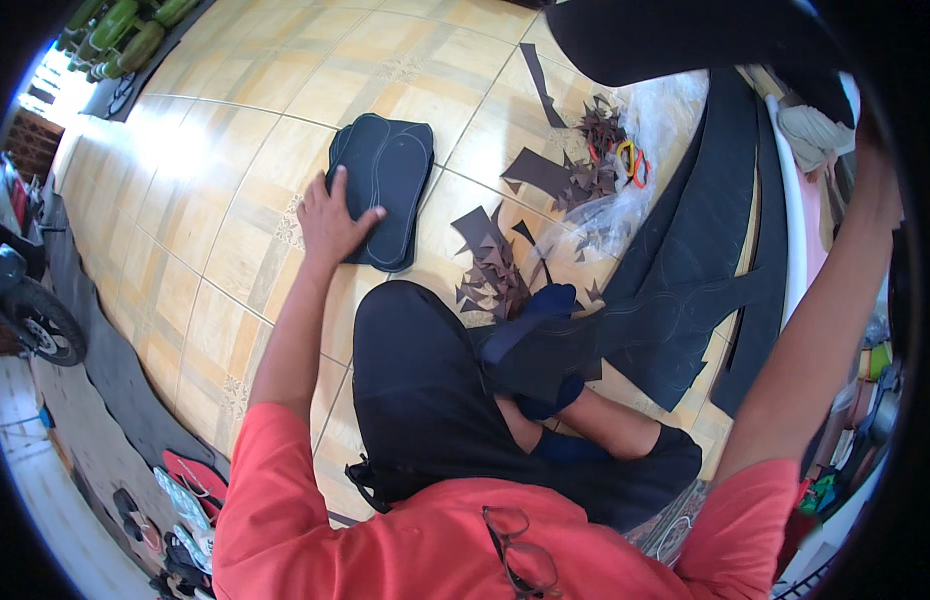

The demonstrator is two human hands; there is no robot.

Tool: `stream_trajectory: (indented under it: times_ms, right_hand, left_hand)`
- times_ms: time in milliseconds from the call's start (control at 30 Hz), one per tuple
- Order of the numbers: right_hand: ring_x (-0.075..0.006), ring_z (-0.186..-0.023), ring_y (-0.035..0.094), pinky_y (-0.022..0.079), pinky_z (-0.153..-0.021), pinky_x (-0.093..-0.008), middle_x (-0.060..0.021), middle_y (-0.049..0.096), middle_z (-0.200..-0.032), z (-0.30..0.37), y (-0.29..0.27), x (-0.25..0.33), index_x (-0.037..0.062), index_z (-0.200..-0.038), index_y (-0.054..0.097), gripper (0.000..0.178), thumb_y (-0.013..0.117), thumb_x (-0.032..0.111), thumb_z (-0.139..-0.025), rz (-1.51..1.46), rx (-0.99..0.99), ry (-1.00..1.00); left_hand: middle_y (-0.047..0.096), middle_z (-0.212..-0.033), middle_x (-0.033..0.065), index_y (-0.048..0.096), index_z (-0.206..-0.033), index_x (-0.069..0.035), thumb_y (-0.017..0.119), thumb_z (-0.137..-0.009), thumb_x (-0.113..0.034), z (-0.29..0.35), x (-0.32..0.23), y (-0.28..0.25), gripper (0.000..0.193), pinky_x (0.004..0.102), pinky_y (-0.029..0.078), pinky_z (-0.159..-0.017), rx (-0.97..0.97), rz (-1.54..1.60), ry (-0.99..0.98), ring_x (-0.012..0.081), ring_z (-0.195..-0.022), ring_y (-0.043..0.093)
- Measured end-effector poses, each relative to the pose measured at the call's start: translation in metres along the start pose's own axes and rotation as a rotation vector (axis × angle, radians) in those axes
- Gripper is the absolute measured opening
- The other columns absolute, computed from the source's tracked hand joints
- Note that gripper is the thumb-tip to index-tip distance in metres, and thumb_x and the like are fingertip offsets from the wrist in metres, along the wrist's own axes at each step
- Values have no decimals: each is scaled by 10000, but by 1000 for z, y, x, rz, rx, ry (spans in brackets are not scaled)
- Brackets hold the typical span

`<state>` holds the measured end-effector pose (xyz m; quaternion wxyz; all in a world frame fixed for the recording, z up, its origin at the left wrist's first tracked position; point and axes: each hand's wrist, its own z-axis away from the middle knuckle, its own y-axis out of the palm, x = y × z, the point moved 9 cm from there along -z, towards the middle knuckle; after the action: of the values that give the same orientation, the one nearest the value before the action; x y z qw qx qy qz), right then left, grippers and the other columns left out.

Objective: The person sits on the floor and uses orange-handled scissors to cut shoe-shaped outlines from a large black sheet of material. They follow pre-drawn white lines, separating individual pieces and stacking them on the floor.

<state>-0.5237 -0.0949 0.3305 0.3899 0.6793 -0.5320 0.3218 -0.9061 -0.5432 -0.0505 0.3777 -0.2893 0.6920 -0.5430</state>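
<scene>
My left hand (335,217) lies with spread fingers on the left edge of a stack of black sole-shaped pieces (397,185) on the floor. Pale outlines are drawn on the topmost piece. My right forearm (820,300) reaches up along the right side, and its hand is lost at the dark rim. Close to that side, a large black sheet (685,35) hangs high in the picture; what holds it is hidden. Across my crossed legs lies a cut black sheet (575,340) with traced curves.
Brown offcuts (493,270) lie in heaps ahead of me. Scissors (633,163) with yellow and orange handles rest among scraps beside clear plastic (650,125). Long black sheets (685,200) spread at the right. Sandals (190,500) and a motorbike wheel (43,320) are at the left.
</scene>
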Motion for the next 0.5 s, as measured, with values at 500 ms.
stream_trajectory:
  times_ms: [500]
  right_hand:
    - [-258,-757,610,585,-650,-467,-123,495,-939,390,-95,-248,50,-1036,401,300,567,-90,-830,-190,-324,895]
  left_hand:
    - [487,-1260,265,614,-1040,7,815,-715,-458,22,15,9,602,484,455,-931,112,10,-97,429,-1116,525]
